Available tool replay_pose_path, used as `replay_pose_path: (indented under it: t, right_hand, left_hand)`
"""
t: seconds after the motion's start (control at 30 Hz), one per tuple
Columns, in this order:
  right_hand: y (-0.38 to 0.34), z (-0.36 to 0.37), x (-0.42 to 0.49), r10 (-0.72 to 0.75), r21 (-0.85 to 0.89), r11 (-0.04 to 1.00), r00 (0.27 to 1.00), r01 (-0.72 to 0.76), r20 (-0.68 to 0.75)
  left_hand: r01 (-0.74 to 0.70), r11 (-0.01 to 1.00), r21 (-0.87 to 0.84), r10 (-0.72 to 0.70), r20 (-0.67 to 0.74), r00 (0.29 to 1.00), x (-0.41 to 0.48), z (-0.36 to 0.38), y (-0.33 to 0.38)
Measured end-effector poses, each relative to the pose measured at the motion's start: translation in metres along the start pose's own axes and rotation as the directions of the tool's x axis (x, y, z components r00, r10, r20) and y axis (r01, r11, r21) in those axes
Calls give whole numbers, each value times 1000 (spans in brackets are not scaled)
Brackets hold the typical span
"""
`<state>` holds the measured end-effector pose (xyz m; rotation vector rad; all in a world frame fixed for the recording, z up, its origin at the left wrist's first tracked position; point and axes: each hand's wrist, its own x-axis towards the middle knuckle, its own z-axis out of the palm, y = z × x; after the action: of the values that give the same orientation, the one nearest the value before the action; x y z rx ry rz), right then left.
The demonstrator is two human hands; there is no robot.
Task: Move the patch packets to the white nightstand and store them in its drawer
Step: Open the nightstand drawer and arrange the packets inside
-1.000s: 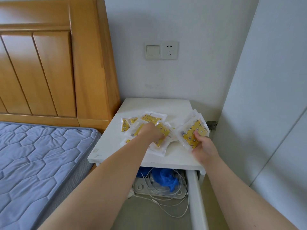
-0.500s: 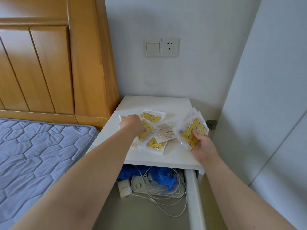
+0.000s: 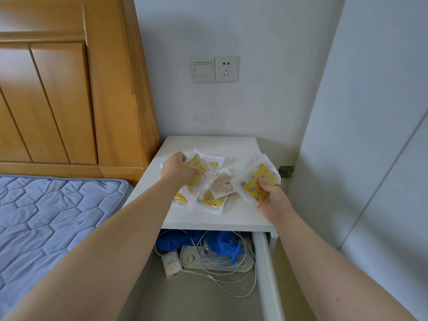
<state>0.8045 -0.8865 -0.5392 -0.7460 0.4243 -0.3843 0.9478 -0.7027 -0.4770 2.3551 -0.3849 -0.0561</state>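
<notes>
Left hand [image 3: 178,169]: my fingers curl down over the top packet [image 3: 196,169] at the left end of the heap and pinch it by its near edge.
Right hand [image 3: 274,200]: I clamp a fanned stack [image 3: 256,181] of packets between thumb and fingers, above the right side of the nightstand top.
Loose packets [image 3: 209,201]: a few more lie overlapping in the middle of the top, toward its front edge. One of them shows its pale printed back.
Nightstand [image 3: 231,144]: it is white and stands in the corner, just beside the wooden headboard [image 3: 69,100].
Drawer [image 3: 266,262]: it is pulled out below the front edge. White cables [image 3: 231,290], a power strip [image 3: 215,262] and something blue [image 3: 222,244] lie at its back, with bare floor nearer me.
Handling: I judge these flat sachets to be very light and bendy. Their glossy film looks slick, so they would slide over one another easily.
Where to hold: I would take the sealed clear margin or pinch flat across the yellow middle, thumb on top.
Step in hand: I take it I am gathering the heap into the stack before lowering it all into the drawer.
Risk: a loosely fanned stack may shed a packet off the right edge or down behind the drawer.
</notes>
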Motion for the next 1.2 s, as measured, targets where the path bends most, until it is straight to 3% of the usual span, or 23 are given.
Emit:
replay_pose_path:
  t: [0.13, 0.23, 0.4, 0.57, 0.63, 0.87, 0.97, 1.2]
  right_hand:
    - [1, 11, -22, 41, -27, 999, 996, -43, -75]
    - [8, 16, -52, 83, -52, 995, 996, -84, -36]
    - [17, 19, -106, 121, -66, 991, 992, -119, 32]
    - [25, 4, -150, 152, -108, 983, 988, -150, 14]
    - [33, -6, -162, 147, -121, 982, 989, -147, -9]
    - [65, -32, -174, 109, -249, 960, 989, -130, -96]
    - [83, -35, -171, 114, -330, 933, 987, -146, -113]
    - [123, -37, -154, 135, -431, 883, 979, -188, -152]
  left_hand:
    - [10, 992, -127, -7, 17, 1000, -29, -4, 5]
    - [55, 953, -298, -45, 41, 998, -56, -5, 9]
    - [227, 743, -629, -142, 183, 973, -109, 2, 12]
    - [414, 552, -724, -139, 409, 902, -167, 16, 8]
    - [462, 520, -719, -126, 470, 873, -188, 24, 3]
    - [455, 576, -680, -84, 504, 860, -223, 45, -38]
    - [379, 683, -625, -98, 436, 894, -229, 51, -59]
    - [332, 769, -547, -159, 339, 927, -217, 56, -99]
